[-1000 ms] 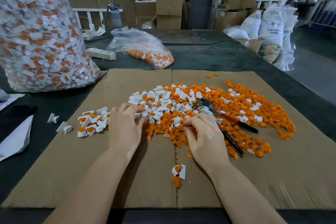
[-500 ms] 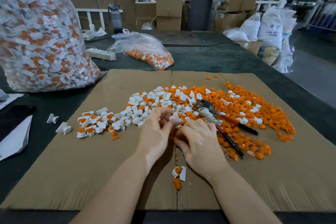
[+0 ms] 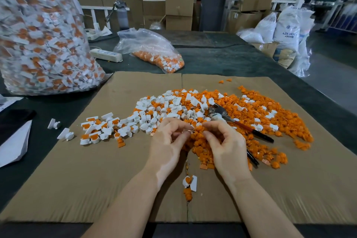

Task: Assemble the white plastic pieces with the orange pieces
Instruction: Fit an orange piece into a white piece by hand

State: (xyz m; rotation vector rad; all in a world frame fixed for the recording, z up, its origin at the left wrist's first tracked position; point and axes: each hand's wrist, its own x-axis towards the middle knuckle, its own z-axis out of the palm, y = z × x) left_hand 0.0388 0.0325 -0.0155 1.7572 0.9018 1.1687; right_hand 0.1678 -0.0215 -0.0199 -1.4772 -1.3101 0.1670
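I see both hands over the near edge of the parts pile, fingertips almost meeting. The left hand (image 3: 170,141) has its fingers curled, thumb and forefinger pinched together on something small at the tips; I cannot tell which kind of piece it is. The right hand (image 3: 225,145) is curled too, thumb and forefinger closing on an orange piece (image 3: 199,128) just beside the left fingertips. The orange pieces (image 3: 270,121) spread in a wide heap across the right half of the cardboard (image 3: 77,179), with the white pieces (image 3: 164,108) heaped on the left part of that spread. A smaller group of joined white-and-orange parts (image 3: 100,129) lies further left, and one joined part (image 3: 190,181) sits alone near the seam, between my wrists. Pliers (image 3: 239,123) with dark handles lie on the orange heap, right of the hands, one handle running under the right hand. The cardboard lies on a dark table (image 3: 222,60). At far left stands a big clear bag (image 3: 38,40) full of finished parts; a smaller bag (image 3: 152,52) lies behind the cardboard, next to a power strip (image 3: 106,55). Beyond are boxes (image 3: 179,7) and white sacks (image 3: 286,27) on a workshop floor. Both forearms come in from the bottom edge and converge, palms turned inward toward each other, wrists held above the cardboard.
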